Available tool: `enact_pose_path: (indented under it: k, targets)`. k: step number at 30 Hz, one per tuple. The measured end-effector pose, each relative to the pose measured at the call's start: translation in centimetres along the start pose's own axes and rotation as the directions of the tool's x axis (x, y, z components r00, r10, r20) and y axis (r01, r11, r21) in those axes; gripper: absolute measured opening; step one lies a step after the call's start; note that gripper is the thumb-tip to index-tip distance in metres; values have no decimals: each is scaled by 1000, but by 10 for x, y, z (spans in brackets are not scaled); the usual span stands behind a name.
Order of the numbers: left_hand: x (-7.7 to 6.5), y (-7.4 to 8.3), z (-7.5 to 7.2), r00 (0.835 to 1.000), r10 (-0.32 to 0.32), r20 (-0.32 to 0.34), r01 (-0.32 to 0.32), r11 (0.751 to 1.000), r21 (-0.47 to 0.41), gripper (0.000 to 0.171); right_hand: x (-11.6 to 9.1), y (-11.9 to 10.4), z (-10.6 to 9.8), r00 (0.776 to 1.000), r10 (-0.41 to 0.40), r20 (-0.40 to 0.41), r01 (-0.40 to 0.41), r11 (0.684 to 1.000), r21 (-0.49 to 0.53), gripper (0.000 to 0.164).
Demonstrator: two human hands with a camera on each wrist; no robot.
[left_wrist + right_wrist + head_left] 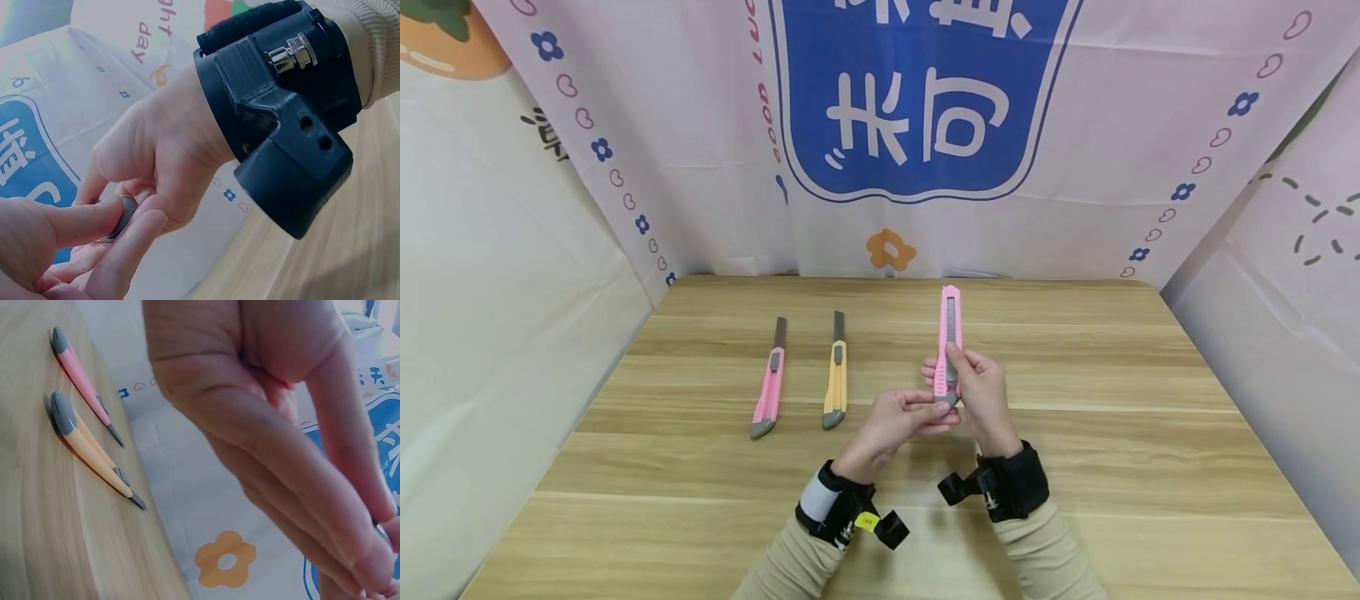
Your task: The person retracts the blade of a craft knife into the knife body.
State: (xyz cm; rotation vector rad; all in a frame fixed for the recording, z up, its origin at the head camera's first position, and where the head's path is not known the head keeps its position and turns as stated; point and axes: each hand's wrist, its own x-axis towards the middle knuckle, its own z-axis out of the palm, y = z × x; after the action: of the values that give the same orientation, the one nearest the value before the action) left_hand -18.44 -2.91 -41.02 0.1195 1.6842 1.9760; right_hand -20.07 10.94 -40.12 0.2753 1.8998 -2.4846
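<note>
A pink box cutter (950,325) is held upright over the table between both hands. Its blade shows in the slot and none sticks out of the tip. My right hand (987,393) grips the lower body, thumb laid along the slot. Lower down, my left hand (901,423) pinches the grey end cap (127,214). In the right wrist view, fingers hide most of the cutter. To the left lie a yellow box cutter (836,383) and another pink box cutter (769,387), both with blades out and pointing away.
The wood-grain table (1150,467) ends at a printed cloth backdrop (715,192), with more cloth on both sides. Each wrist wears a black strap with a camera mount (1011,483); the two mounts are close together.
</note>
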Motion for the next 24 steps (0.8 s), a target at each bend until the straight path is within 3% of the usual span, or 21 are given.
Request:
enact_pose_path:
  k: [9,24]
  targets:
    - [-1,0,1,1000,12,-15,-12,1000,7,28,0,1,2,999,38,-6,-38,999,11,42]
    - [1,-1,1,1000,16,-8,-15,1000,26,27,0,2,-1,999,-20,26,20,1000,5,38]
